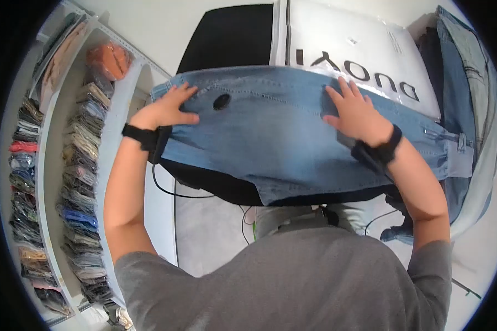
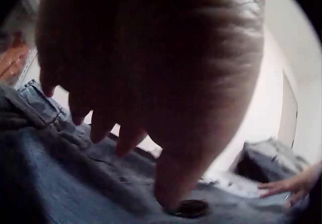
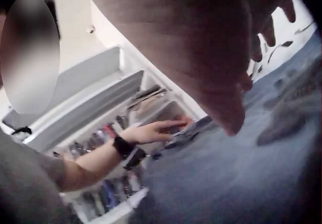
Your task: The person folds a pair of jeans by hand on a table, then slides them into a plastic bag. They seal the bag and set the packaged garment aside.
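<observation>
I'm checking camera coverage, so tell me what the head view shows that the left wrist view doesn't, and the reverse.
Only the head view: the grey short-sleeved shirt, the pale trousers and the shelved stacks of folded, plastic-wrapped garments.

Only the left wrist view: the palm side of the left hand and a pale, upright panel on the wall, too blurred to identify.

Both: the left hand, the right hand, the blue denim garment, the black oval item on it and the orange plastic-wrapped bundle.
</observation>
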Motion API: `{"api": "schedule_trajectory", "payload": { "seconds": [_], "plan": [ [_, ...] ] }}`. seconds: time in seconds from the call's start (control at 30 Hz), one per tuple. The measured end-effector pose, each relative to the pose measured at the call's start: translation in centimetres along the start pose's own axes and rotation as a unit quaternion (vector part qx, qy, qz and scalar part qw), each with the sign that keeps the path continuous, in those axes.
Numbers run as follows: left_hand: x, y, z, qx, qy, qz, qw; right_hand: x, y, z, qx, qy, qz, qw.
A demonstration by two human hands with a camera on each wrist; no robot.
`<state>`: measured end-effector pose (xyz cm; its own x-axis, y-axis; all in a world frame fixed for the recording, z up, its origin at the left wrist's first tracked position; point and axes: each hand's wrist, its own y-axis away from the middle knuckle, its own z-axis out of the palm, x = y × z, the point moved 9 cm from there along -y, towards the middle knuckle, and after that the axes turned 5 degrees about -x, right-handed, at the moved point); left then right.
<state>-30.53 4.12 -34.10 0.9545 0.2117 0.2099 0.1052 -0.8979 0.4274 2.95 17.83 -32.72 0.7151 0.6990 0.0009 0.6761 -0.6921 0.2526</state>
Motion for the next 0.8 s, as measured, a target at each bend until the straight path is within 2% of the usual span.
{"api": "schedule_trajectory", "payload": {
  "seconds": [0.03,0.07,0.1,0.13,0.2,0.27,0.3,0.33,0.37,0.4,0.47,0.57,0.6,0.67,0.8],
  "plan": [
    [0.9,0.8,0.0,-0.006,0.003,-0.001,1.000,-1.7,3.0,-1.2,0.049,-0.008,-0.076,0.996],
    [3.3,2.6,-2.1,0.113,-0.003,0.053,0.992,-3.3,5.9,-2.0,0.096,-0.019,-0.153,0.983],
    [5.5,4.9,-3.5,0.232,-0.008,0.104,0.967,-4.8,8.3,-2.0,0.088,-0.060,-0.222,0.969],
    [6.6,5.9,-2.5,0.227,-0.006,0.099,0.969,-6.4,10.5,-1.9,0.082,-0.102,-0.288,0.949],
    [12.0,10.4,-1.6,0.316,0.005,0.276,0.908,-8.9,13.2,-0.5,0.079,-0.143,-0.351,0.922],
    [15.6,12.7,1.7,0.336,-0.017,0.298,0.893,-10.4,14.4,1.5,0.119,-0.128,-0.400,0.900],
    [16.9,13.3,3.5,0.327,-0.011,0.313,0.891,-11.2,14.5,2.4,0.120,-0.129,-0.402,0.898],
    [18.1,13.8,5.2,0.318,-0.005,0.329,0.889,-11.5,14.4,2.5,0.177,-0.105,-0.359,0.910],
    [19.2,14.0,6.3,0.322,-0.011,0.323,0.890,-11.4,14.4,2.5,0.234,-0.080,-0.313,0.917],
    [20.1,14.1,7.2,0.326,-0.016,0.318,0.890,-11.7,14.3,3.2,0.235,-0.079,-0.315,0.916],
    [20.9,13.6,8.8,0.328,-0.019,0.291,0.899,-11.0,14.0,3.2,0.311,-0.071,-0.279,0.906],
    [21.0,13.0,9.5,0.365,-0.035,0.216,0.905,-10.8,14.6,1.9,0.321,-0.075,-0.329,0.885],
    [21.1,13.1,9.9,0.367,-0.034,0.214,0.905,-11.0,15.0,1.4,0.318,-0.079,-0.353,0.877],
    [21.4,13.7,10.9,0.424,-0.086,0.224,0.873,-10.7,15.1,1.0,0.323,-0.088,-0.374,0.865],
    [21.5,13.3,10.5,0.436,-0.104,0.290,0.846,-10.7,15.2,2.8,0.303,-0.079,-0.420,0.852]
  ]
}}
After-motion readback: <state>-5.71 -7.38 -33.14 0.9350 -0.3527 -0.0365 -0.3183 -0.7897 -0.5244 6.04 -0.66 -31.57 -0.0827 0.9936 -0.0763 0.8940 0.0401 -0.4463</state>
